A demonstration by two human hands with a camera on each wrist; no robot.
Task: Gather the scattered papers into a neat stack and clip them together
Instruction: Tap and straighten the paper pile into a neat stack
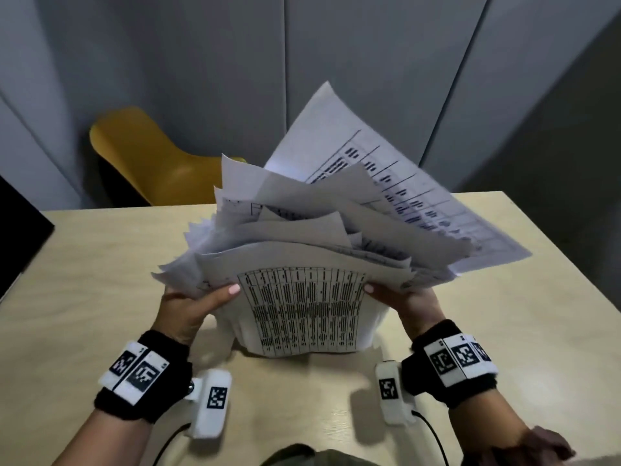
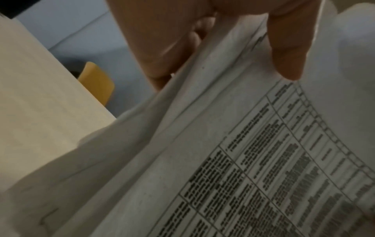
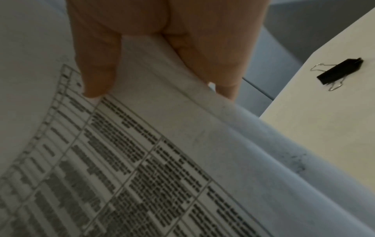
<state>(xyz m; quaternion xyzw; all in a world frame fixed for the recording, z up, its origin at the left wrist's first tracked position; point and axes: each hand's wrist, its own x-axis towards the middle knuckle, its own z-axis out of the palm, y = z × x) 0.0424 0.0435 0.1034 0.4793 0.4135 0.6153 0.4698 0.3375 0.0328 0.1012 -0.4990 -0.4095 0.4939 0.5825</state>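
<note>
An untidy bundle of white printed papers [image 1: 302, 307] stands on its lower edge on the beige table [image 1: 100, 264], its sheets fanning out unevenly at the top. My left hand [image 1: 188, 307] grips its left side, thumb on the front sheet and fingers behind. My right hand [image 1: 410, 304] grips the right side the same way. The left wrist view shows my left hand [image 2: 223, 52] pinching the papers [image 2: 223, 160]. In the right wrist view my right hand [image 3: 158, 64] pinches the papers [image 3: 142, 160]. A black binder clip [image 3: 338, 72] lies on the table [image 3: 324, 128] to the right.
A yellow chair [image 1: 148, 156] stands behind the table's far edge, against grey wall panels. A dark object [image 1: 16, 223] sits at the table's left edge. The binder clip is hidden behind the papers in the head view.
</note>
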